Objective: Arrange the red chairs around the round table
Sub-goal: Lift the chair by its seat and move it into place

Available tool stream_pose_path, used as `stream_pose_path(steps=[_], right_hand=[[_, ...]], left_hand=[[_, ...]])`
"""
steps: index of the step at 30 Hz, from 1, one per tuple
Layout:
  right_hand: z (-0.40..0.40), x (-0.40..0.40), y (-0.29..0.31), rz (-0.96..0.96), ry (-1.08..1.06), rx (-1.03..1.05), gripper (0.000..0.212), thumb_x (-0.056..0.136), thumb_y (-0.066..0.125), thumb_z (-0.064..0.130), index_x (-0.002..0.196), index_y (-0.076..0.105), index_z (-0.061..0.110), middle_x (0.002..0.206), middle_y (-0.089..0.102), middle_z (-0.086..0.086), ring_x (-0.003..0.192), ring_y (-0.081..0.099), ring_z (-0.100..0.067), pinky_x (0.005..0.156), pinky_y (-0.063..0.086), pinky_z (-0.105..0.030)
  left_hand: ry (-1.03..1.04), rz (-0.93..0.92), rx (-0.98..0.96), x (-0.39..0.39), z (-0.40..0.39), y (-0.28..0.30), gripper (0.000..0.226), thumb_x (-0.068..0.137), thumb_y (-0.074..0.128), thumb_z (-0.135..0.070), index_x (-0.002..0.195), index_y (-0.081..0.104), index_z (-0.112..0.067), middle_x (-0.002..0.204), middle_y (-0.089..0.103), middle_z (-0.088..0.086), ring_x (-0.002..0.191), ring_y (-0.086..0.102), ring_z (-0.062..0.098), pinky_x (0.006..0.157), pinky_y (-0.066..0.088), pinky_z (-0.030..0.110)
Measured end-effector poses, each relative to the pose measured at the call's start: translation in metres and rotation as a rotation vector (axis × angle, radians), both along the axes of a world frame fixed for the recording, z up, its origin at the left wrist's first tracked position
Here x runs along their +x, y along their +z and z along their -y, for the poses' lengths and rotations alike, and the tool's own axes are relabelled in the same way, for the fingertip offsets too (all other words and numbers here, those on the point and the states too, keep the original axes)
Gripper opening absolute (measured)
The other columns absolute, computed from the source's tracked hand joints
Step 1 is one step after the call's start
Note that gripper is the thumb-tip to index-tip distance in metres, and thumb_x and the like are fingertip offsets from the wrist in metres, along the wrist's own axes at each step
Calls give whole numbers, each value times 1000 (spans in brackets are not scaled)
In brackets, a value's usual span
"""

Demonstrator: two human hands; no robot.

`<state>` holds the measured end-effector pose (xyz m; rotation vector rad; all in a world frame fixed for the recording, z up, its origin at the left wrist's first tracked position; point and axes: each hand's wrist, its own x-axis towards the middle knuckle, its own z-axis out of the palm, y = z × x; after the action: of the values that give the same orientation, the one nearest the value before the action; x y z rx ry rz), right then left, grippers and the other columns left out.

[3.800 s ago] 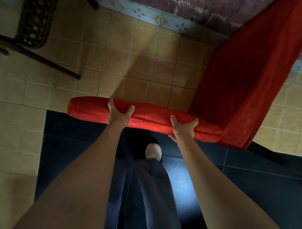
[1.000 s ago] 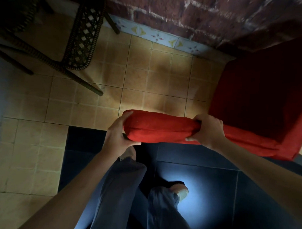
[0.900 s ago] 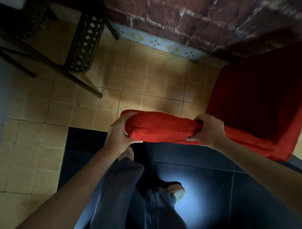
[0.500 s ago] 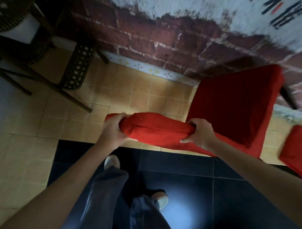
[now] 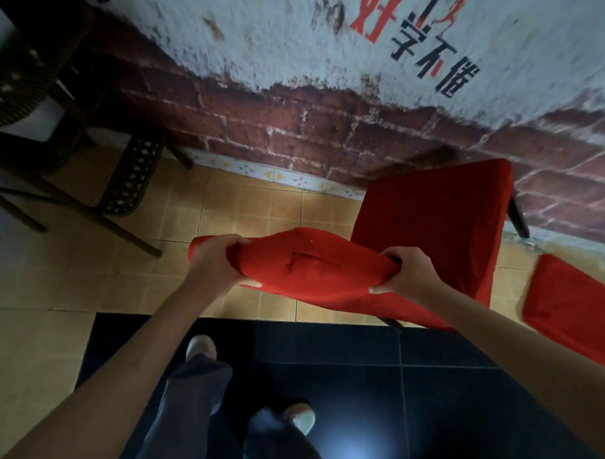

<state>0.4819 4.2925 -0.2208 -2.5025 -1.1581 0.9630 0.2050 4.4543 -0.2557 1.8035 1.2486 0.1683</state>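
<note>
**Brick wall close ahead, chair carried by its padded back**

Bare brick and patchy plaster (image 5: 291, 133) fill the far side, with tan tiles below and dark tiles under your feet; you have the red chair (image 5: 428, 231) by the top of its backrest, your left hand (image 5: 216, 263) curled round the left end of the padded rail and your right hand (image 5: 405, 277) clenched on the right end, fingers wrapped under the fabric; the seat points away from you toward the wall, with one dark leg (image 5: 518, 218) showing just beside the brickwork; whether all its legs are on the floor I cannot tell.

Your grip is on soft cover that bunches between your hands, so it could probably slide or twist if you swing the chair; the far legs could scrape the wall if you push forward; a second red chair (image 5: 571, 316) sits near on your right and could be knocked in a turn; the wicker furniture (image 5: 131, 180) on your left has splayed legs that could catch; no round surface is in view, so you would be steering blind.
</note>
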Motion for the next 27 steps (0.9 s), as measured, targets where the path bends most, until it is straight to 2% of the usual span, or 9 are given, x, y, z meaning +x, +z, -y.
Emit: stream_pose_path(steps=[2, 5, 9, 12, 15, 19, 21, 24, 27], right_hand=[[14, 7, 9, -3, -16, 17, 54, 53, 94, 14, 101, 70, 14, 86, 63, 7, 88, 61, -14, 78, 42, -25], [37, 20, 24, -2, -45, 33, 55, 54, 93, 10, 105, 69, 12, 93, 64, 4, 95, 62, -19, 81, 45, -29], [70, 36, 44, 22, -89, 38, 66, 55, 92, 9, 116, 66, 11, 110, 67, -6, 109, 59, -24, 89, 44, -32], [94, 46, 57, 50, -124, 22, 75, 58, 91, 11, 126, 60, 12, 122, 64, -9, 118, 56, -27, 92, 41, -32], [119, 56, 72, 38, -185, 26, 80, 61, 89, 12, 133, 54, 16, 130, 59, -9, 123, 52, -27, 98, 40, -34], [155, 67, 94, -35, -295, 86, 97, 58, 90, 9, 142, 43, 22, 140, 50, -7, 132, 44, -27, 109, 37, -45], [173, 70, 105, -98, -373, 147, 105, 57, 90, 3, 145, 37, 24, 145, 44, -7, 135, 40, -27, 110, 36, -52], [194, 73, 116, -139, -450, 210, 107, 56, 89, -2, 146, 35, 21, 146, 42, -9, 136, 38, -28, 110, 36, -54], [206, 73, 125, -153, -503, 258, 108, 56, 88, -5, 147, 34, 20, 147, 41, -10, 137, 37, -27, 111, 35, -53]], left_hand=[[-19, 2, 34, 8, 10, 12, 44, 51, 93, -14, 85, 69, -27, 73, 63, -17, 74, 57, -4, 69, 42, 11], [-99, 12, 95, 25, 26, 31, 46, 41, 95, -23, 81, 71, -23, 70, 62, -16, 74, 60, 6, 79, 47, 26], [-172, 36, 185, 47, 52, 58, 57, 36, 95, -34, 85, 73, -17, 75, 61, -13, 80, 59, 13, 85, 44, 31], [-189, 105, 201, 64, 73, 78, 59, 38, 96, -31, 89, 74, -11, 83, 68, -3, 83, 60, 16, 95, 45, 45], [-222, 144, 227, 83, 94, 98, 62, 38, 96, -30, 92, 74, -8, 88, 71, 0, 87, 64, 22, 95, 44, 52], [-278, 179, 278, 112, 124, 119, 63, 37, 96, -33, 90, 74, -7, 86, 71, 0, 80, 65, 20, 91, 48, 49], [-306, 211, 314, 125, 139, 127, 61, 37, 96, -35, 87, 75, -8, 83, 71, 0, 74, 62, 16, 85, 51, 43], [-339, 253, 381, 143, 156, 134, 61, 36, 96, -36, 85, 75, -7, 80, 72, 2, 69, 57, 9, 70, 47, 25], [-396, 259, 401, 156, 167, 141, 63, 37, 96, -40, 87, 76, -8, 81, 73, 2, 70, 61, 11, 69, 46, 23]])
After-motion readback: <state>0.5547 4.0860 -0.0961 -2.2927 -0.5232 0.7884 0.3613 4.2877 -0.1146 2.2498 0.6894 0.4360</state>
